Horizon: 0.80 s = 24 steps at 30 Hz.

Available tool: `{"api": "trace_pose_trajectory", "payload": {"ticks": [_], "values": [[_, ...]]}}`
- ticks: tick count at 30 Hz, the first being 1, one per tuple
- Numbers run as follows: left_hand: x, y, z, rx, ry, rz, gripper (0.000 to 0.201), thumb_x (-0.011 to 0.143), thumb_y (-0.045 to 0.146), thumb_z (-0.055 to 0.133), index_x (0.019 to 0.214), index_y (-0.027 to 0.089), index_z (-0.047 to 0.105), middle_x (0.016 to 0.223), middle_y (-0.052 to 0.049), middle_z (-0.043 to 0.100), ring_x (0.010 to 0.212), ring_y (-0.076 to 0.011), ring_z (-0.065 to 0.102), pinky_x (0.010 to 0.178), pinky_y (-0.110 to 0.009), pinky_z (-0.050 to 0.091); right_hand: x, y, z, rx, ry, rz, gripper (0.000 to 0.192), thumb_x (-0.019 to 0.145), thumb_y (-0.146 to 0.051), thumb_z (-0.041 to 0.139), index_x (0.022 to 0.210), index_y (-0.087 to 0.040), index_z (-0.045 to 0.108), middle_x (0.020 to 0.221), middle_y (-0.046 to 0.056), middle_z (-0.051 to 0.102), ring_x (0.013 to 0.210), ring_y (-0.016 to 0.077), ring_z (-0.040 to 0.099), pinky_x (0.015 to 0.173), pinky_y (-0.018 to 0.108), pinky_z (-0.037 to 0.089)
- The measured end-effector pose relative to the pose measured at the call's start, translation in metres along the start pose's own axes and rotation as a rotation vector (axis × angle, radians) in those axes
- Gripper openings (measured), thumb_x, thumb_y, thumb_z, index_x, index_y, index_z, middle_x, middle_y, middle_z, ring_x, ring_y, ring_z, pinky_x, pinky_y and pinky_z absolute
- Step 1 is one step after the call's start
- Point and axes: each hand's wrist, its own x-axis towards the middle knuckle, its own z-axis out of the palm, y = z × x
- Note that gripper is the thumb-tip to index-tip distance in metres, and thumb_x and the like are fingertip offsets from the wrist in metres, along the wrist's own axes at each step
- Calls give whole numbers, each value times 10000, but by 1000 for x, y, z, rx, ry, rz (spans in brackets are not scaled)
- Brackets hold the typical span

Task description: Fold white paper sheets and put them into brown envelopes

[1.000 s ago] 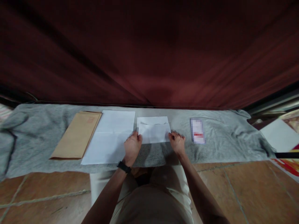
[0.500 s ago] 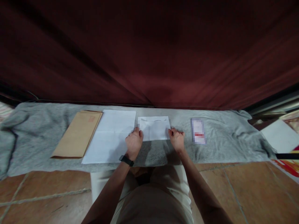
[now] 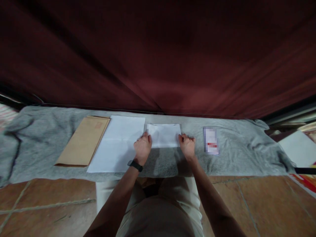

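Note:
A folded white sheet [image 3: 164, 135] lies on the grey cloth [image 3: 237, 154] in front of me. My left hand [image 3: 142, 147], with a black band on the wrist, pinches its left edge. My right hand [image 3: 187, 146] pinches its right edge. The near flap is folded up flat over the far part. Left of it lies a larger unfolded white sheet [image 3: 118, 144], and further left a brown envelope [image 3: 84, 141]. A small printed card [image 3: 211, 141] lies to the right of my right hand.
A dark red curtain [image 3: 158, 56] hangs right behind the cloth. Brown floor tiles [image 3: 259, 204] lie in front of it. More white paper [image 3: 298, 148] and a colourful item sit at the far right edge. My knees are below the hands.
Both hands carried the near flap of the small sheet away from me and laid it over the far part, so the sheet now looks shorter.

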Motion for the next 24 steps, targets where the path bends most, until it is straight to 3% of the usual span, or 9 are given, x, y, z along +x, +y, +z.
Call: {"api": "trace_pose_trajectory", "payload": {"ticks": [13,24], "values": [[11,2,7,-14,26,-3,418,1057,361,313,1253,131,602,966,-157,759,906,-258,746,763,-325,523,2,-8,-7,-42,46,-24,384,1088,-369,355,1036,-140,659,863,109,732,846,241,647,910,405,324],[8,3,9,-21,24,-1,387,1065,355,298,1234,151,581,1014,-141,755,879,-255,753,748,-327,537,2,-7,3,4,98,13,290,1059,-362,424,1109,-151,616,909,115,733,915,278,648,931,414,329]]}}
